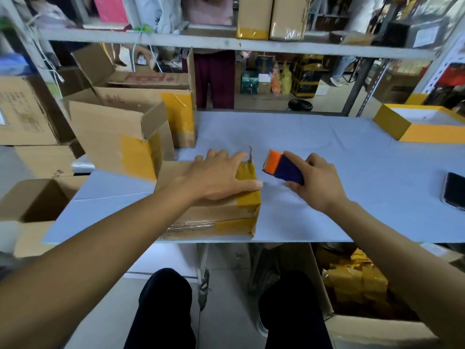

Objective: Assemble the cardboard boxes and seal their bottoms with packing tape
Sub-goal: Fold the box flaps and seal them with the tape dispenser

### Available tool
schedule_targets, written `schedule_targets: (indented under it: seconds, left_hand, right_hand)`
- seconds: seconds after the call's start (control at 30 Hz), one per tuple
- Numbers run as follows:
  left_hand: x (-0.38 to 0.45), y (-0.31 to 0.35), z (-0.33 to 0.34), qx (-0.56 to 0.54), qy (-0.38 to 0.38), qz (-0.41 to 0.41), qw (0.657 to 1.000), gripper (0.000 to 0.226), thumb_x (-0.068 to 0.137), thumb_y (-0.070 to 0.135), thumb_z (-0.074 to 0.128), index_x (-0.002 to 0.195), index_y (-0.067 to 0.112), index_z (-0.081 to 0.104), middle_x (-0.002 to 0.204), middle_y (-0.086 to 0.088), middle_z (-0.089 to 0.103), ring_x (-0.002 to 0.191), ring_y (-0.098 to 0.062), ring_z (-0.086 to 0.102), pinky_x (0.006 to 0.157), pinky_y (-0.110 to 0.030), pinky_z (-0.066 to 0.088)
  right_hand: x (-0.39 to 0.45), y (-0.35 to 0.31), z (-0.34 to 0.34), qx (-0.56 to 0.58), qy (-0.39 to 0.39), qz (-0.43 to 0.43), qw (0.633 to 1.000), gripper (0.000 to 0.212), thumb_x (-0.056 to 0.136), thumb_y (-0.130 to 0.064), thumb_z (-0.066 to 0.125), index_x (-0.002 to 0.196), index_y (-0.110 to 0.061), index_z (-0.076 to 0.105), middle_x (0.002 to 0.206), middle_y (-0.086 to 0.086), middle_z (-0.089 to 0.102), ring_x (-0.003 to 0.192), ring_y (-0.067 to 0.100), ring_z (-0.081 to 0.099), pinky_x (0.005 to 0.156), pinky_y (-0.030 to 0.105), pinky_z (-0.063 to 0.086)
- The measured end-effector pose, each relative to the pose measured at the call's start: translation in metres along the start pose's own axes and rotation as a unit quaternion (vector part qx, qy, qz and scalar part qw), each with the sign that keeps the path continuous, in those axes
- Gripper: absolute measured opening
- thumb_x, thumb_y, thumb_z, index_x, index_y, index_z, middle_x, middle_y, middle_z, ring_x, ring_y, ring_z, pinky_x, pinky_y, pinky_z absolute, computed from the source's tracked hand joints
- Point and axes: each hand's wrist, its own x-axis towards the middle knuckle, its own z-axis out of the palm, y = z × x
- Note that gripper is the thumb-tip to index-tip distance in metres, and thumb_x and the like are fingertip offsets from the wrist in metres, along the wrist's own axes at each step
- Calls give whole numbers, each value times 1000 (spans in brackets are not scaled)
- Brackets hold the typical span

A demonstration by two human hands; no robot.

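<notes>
One brown cardboard box (pixel 216 212) with yellow tape sits at the pale worktop's (pixel 327 157) front edge, light and bendy; the left hand (pixel 221 177) presses flat on top while the right hand (pixel 314 182) grips an orange-and-purple tape dispenser (pixel 281 167) just beside it.

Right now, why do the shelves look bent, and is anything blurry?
In the head view the wide-angle lens bows the shelf rail and stretches the forearms; the corners smear, while the left hand, tape dispenser and box stay fairly sharp under soft, even light with faint shadows.
</notes>
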Motion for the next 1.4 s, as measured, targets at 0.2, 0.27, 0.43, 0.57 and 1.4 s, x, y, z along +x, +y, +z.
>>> schedule_targets:
  seconds: [0.2, 0.27, 0.43, 0.57, 1.4]
  left_hand:
    - [-9, 3, 1, 3, -39, -1, 999, 96, 74, 94, 29, 151, 38, 22, 142, -10, 42, 130, -32, 38, 107, -51, 29]
    - [-10, 6, -2, 4, -46, 1, 999, 103, 71, 95, 31, 153, 33, 20, 144, -12, 39, 132, -33, 36, 107, -51, 28]
    - [-12, 13, -6, -7, 20, -9, 1000, 103, 63, 96, 43, 139, 27, 38, 128, -7, 46, 121, -29, 41, 95, -44, 32]
    - [-15, 20, -7, 21, 87, 16, 996, 107, 57, 99, 45, 135, 26, 41, 118, -2, 46, 111, -24, 41, 91, -41, 31]
    - [-70, -35, -42, -186, 146, -153, 960, 124, 82, 20, 80, 144, 60, -19, 157, -25, 17, 118, -39, 58, 101, -42, 46]
  right_hand:
    - [-7, -11, 17, 56, -50, -4, 997, 58, 89, -28, 66, 144, -27, 46, 125, 13, 48, 115, 34, 44, 96, 39, 37]
    - [-2, -22, 2, 175, -25, 9, 984, 41, 94, -26, 61, 135, -27, 55, 126, 7, 49, 120, 25, 44, 99, 34, 36]
    - [-2, -75, -32, 414, -116, 81, 899, 42, 96, -42, 56, 81, -2, 63, 63, 2, 63, 60, 16, 62, 62, 35, 52]
    - [-5, -91, -34, 451, -176, 77, 872, 41, 99, -36, 53, 77, -1, 54, 56, 10, 54, 51, 21, 53, 48, 30, 43]
    - [19, -100, -46, 346, -33, 48, 936, 75, 84, -21, 73, 135, -39, 22, 126, 0, 50, 110, 29, 56, 82, 43, 55]
